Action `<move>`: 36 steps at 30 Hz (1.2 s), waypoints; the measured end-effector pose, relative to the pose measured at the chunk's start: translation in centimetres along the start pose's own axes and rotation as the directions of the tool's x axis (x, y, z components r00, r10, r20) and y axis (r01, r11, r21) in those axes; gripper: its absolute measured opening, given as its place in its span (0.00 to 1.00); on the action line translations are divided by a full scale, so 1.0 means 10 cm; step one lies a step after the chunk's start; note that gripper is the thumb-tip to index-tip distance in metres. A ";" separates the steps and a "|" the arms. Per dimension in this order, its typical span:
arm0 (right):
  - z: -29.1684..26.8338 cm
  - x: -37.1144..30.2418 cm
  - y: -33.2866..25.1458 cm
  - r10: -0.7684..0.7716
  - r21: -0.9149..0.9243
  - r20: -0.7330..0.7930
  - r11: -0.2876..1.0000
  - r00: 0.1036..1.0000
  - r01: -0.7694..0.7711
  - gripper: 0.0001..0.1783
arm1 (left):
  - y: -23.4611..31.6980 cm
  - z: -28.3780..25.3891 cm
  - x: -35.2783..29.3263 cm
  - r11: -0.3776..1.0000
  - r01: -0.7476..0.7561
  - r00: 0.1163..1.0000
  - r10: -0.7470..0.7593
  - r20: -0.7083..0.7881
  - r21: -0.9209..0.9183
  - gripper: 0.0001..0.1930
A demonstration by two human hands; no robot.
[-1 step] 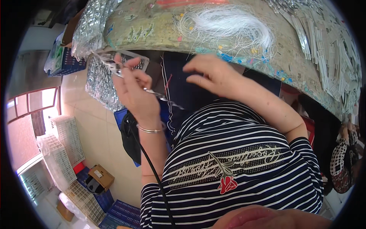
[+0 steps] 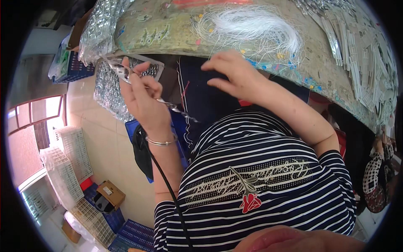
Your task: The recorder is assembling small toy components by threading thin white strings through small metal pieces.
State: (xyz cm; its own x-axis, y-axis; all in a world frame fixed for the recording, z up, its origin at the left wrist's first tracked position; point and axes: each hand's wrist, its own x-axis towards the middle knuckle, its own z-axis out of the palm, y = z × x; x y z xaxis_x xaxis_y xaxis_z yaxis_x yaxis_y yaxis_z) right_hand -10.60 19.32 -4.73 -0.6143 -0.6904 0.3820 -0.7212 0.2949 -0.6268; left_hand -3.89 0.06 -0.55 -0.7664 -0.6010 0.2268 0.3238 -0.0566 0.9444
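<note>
Left of the dark cloth, my left hand [image 2: 145,94] is closed around a shiny clear plastic strip [image 2: 121,73]. The strip runs up toward a bundle of clear plastic strips [image 2: 95,35] at the table's left end. Its twisted tail hangs out below my fingers, over the cloth. My right hand [image 2: 235,77] is held in the air near the table's front edge, with thumb and fingers apart and nothing in it. Beneath it, dark navy cloth [image 2: 201,92] with a white stitched edge covers my lap.
On the worn table [image 2: 176,40] lie a heap of white threads [image 2: 256,31], small leaf-shaped pieces [image 2: 154,35] and many pale strips [image 2: 363,63] at right. A tray of shiny packs [image 2: 111,88] stands below. Blue crates [image 2: 134,235] and a cardboard box [image 2: 110,195] sit on the floor.
My left hand has moved slightly left with the plastic strip in it. My right hand has shifted a little, its fingers still apart.
</note>
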 end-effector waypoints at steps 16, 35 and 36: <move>0.08 0.31 0.51 -0.018 -0.216 -0.131 0.976 0.991 -0.011 0.05 | -0.20 -0.09 -0.25 0.865 0.400 0.784 -0.494 0.376 0.303 0.18; -1.82 -0.83 0.82 0.692 0.748 -0.567 0.660 0.447 -0.072 0.13 | -0.36 0.04 -0.51 0.826 0.298 0.659 -0.540 0.524 0.478 0.27; -1.88 -0.87 0.77 0.668 0.768 -0.577 0.640 0.470 0.034 0.12 | -0.36 0.05 -0.52 0.826 0.281 0.653 -0.537 0.533 0.489 0.27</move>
State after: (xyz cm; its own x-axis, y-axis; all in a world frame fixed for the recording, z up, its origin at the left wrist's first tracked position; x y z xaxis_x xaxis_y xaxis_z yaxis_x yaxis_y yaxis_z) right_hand -16.85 39.98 -0.12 -0.9552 0.2535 0.1527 -0.2362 -0.3418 -0.9096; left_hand -1.36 3.74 -5.05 -0.9706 0.0627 -0.2325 -0.2187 0.1743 0.9601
